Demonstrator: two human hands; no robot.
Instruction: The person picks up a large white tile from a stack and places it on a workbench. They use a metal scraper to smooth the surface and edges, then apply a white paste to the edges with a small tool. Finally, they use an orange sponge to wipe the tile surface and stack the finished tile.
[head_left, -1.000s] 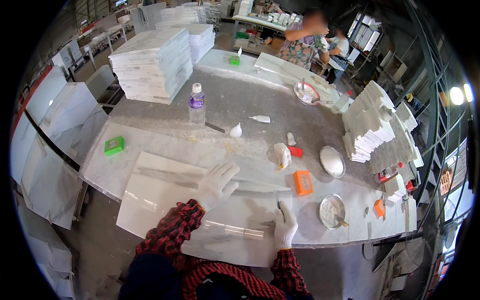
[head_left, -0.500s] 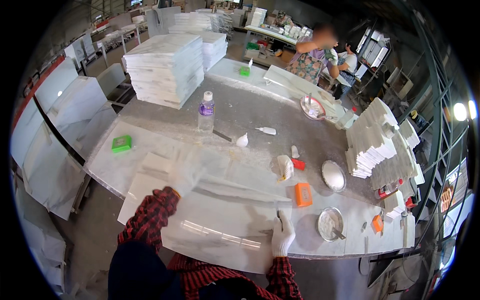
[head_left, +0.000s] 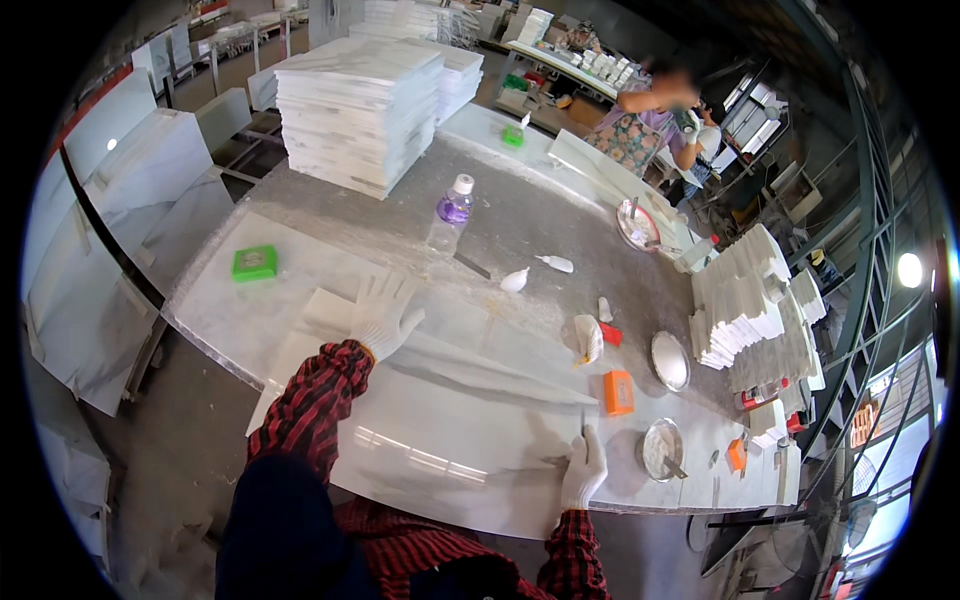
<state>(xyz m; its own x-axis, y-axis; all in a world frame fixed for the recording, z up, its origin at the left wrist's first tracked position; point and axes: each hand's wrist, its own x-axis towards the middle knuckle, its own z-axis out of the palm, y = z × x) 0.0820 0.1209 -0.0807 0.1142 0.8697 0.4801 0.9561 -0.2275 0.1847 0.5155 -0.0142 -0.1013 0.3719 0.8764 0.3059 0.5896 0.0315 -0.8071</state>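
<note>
A polished white stone slab with grey veins (head_left: 440,450) lies in front of me, its near edge over the table's front side. My left hand (head_left: 385,315), in a white knitted glove, lies with spread fingers over the slab's far left part, holding nothing. At the slab's right end, my gloved right hand (head_left: 584,472) is closed around a thin, narrow-bladed scraper (head_left: 586,420) pointing away from me; its handle is hidden in the fingers. Nearest to that hand are an orange block (head_left: 618,392) and a metal bowl of white paste (head_left: 652,462) with a spatula in it.
A tall stack of white slabs (head_left: 350,120) stands at the far left, a water bottle (head_left: 450,215) nearer. A green block (head_left: 254,263) sits left; small squeeze bottles (head_left: 555,264) lie mid-table. Stacked stone pieces (head_left: 740,295) rise on the right. A co-worker (head_left: 640,125) stands across the table.
My left hand, blurred by motion before, now shows sharply with fingers spread. My right hand still grips the scraper by the slab's right end. The view has shifted slightly.
</note>
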